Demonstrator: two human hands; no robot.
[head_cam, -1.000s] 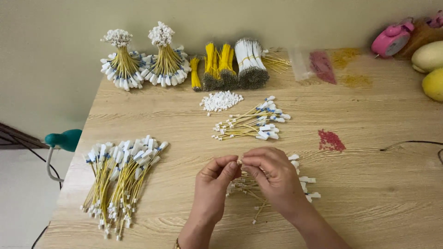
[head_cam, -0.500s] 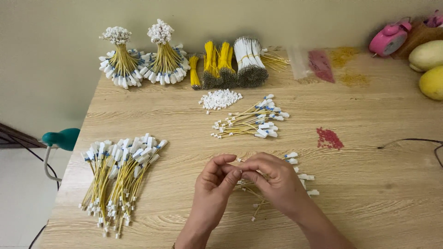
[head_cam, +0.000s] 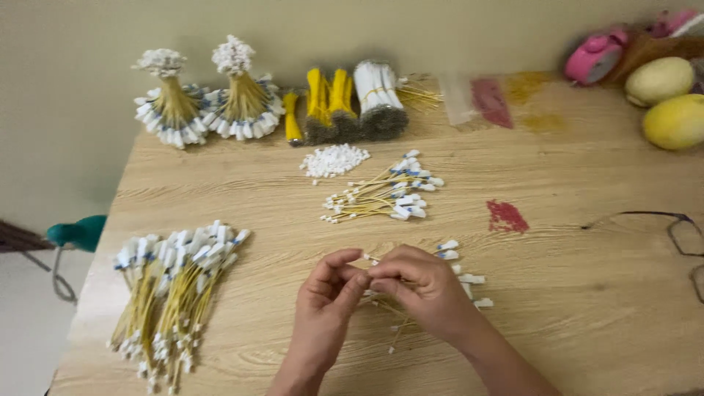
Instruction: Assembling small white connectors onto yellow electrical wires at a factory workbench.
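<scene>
Your left hand (head_cam: pixel 328 292) and right hand (head_cam: pixel 423 287) are meeting fingertip to fingertip at the near middle of the wooden tabletop (head_cam: pixel 587 323), both pinching closed on a thin yellow wire (head_cam: pixel 374 282) with a small white end; what exactly sits between the fingertips is too small to tell. A few loose wires (head_cam: pixel 458 275) are lying under and just right of your right hand.

A clear flat packet (head_cam: pixel 480 99) with red contents is lying at the far edge, right of centre. Two fanned bundles (head_cam: pixel 205 103) are standing at far left, with upright yellow and white bundles (head_cam: pixel 352 103) beside them. One heap of white connectors (head_cam: pixel 334 159) and one sheaf of wires (head_cam: pixel 385 192) are lying mid-table. A large finished pile (head_cam: pixel 172 293) is resting near left. Two yellow fruits (head_cam: pixel 667 103), a pink clock (head_cam: pixel 594 57) and eyeglasses (head_cam: pixel 678 235) are sitting at right.
</scene>
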